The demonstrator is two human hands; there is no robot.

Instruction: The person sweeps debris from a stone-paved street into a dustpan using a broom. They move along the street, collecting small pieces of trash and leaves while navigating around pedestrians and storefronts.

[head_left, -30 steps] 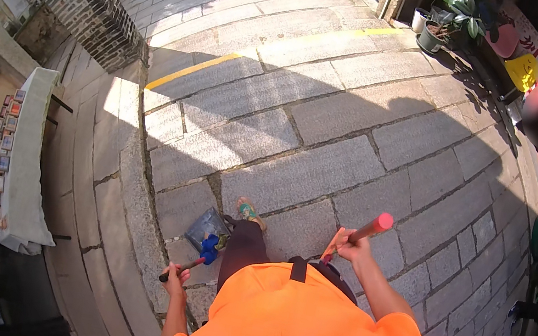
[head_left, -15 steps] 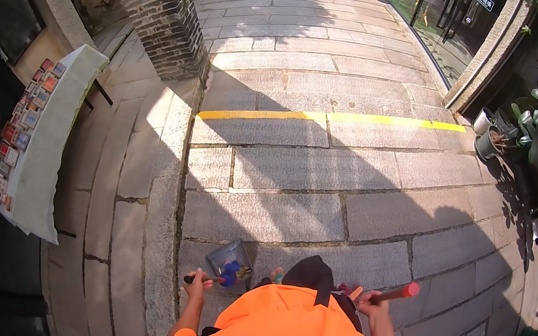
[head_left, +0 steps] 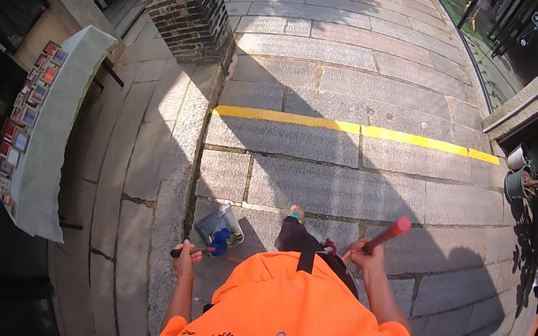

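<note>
My left hand (head_left: 184, 260), low on the left, is closed around the dark grip of a dustpan (head_left: 211, 220). Its grey, see-through pan hangs or rests close over the paving, with a blue part (head_left: 220, 241) at the handle's end and some small brownish matter inside. On the other side, my right hand (head_left: 366, 256) wraps round a red pole (head_left: 390, 234) that tilts up and forward. My body hides the pole's lower end, so its kind does not show. My orange shirt (head_left: 314, 320) and one sandalled foot (head_left: 296, 212) lie between the hands.
Stone paving (head_left: 322, 192) slopes ahead, crossed by a yellow strip (head_left: 292, 120). A brick pillar (head_left: 176, 0) and a cloth-covered table (head_left: 59, 131) with small framed items stand left. Potted plants (head_left: 516, 184) and a glass shopfront (head_left: 477, 46) line the right.
I have moved forward along the paving, and the view has turned slightly. Both hands still grip their handles; the red pole now points more upward and the dustpan sits a little further left.
</note>
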